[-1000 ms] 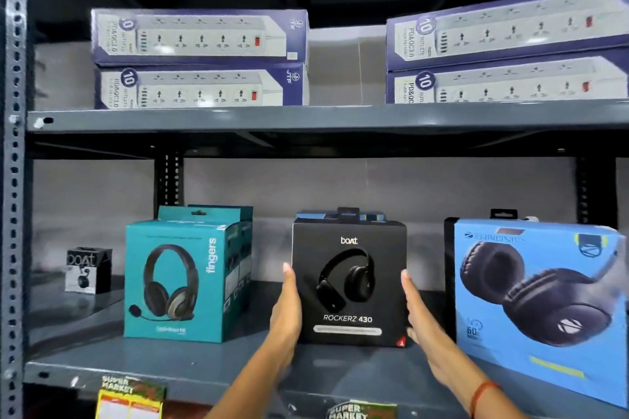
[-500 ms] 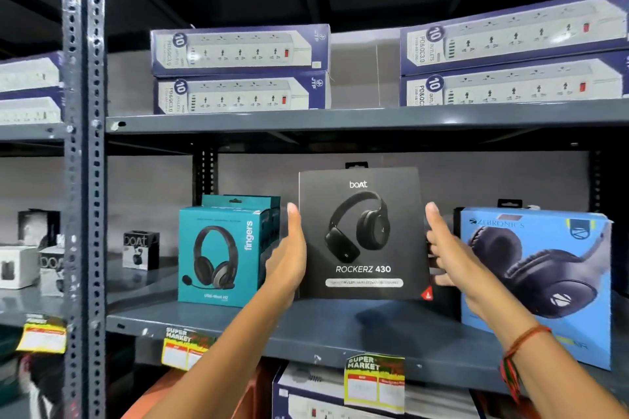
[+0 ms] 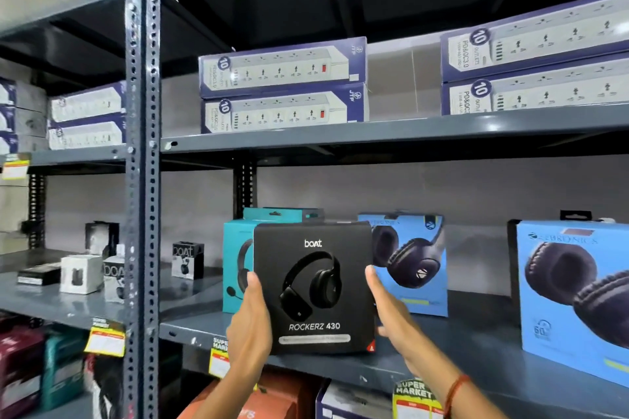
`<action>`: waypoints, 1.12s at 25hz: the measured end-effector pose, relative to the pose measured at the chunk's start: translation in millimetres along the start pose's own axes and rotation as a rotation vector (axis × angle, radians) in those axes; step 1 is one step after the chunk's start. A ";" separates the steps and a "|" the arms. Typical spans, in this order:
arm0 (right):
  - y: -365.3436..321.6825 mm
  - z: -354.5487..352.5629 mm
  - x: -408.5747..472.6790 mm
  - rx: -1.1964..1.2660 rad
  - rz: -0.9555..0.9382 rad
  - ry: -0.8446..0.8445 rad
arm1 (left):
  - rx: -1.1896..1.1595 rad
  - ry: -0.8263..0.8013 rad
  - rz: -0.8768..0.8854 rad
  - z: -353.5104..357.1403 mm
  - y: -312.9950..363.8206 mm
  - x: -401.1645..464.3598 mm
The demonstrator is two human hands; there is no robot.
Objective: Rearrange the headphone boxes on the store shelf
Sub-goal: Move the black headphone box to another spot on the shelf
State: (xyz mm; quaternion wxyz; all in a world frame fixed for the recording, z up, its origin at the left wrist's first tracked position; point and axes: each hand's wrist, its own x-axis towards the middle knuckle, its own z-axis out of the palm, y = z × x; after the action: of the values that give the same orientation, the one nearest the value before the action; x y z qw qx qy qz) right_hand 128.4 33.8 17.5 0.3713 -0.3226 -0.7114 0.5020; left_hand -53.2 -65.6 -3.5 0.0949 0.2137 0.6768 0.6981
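I hold a black boat Rockerz 430 headphone box (image 3: 315,286) in front of the middle shelf (image 3: 476,354), lifted off it. My left hand (image 3: 250,323) grips its left edge and my right hand (image 3: 388,306) presses its right edge. Behind the black box stands a teal headphone box (image 3: 235,248), mostly hidden. A light blue headphone box (image 3: 413,262) stands behind and to the right, where the black box stood. A second, larger light blue headphone box (image 3: 575,292) stands at the far right.
Purple power-strip boxes (image 3: 282,85) lie stacked on the upper shelf. A small black boat earbud box (image 3: 188,258) sits left of the teal box. A grey perforated upright (image 3: 143,180) splits the shelving; small boxes (image 3: 81,274) sit on the left bay. Price tags (image 3: 413,395) hang on the shelf edge.
Both hands lifted the black box off the shelf and drew it toward me and leftward. A light blue box behind its old spot is now uncovered. My view has pulled back and shifted.
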 end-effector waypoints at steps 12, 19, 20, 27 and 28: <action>2.7 3.7 16.7 0.121 -0.073 0.065 | -0.078 -0.001 0.383 -2.5 6.0 4.8; -50.4 -64.2 -10.0 0.069 -0.252 0.330 | -0.263 -0.226 0.772 64.3 105.4 -56.5; -55.8 -81.1 -20.0 0.048 -0.287 0.376 | -0.318 -0.308 0.735 82.7 118.2 -68.9; -47.2 -204.7 -82.2 -0.032 -0.314 0.746 | -0.480 -0.857 0.164 211.7 125.6 -141.7; -36.6 -220.7 -90.7 -0.046 -0.312 0.804 | -0.449 -0.899 0.125 229.2 114.5 -149.3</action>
State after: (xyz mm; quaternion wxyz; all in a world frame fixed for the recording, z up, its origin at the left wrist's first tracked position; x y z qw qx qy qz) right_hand 360.1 52.5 82.5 0.6831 -0.3894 -0.5614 0.2581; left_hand 195.5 71.2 82.2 0.3786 0.5076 0.3882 0.6695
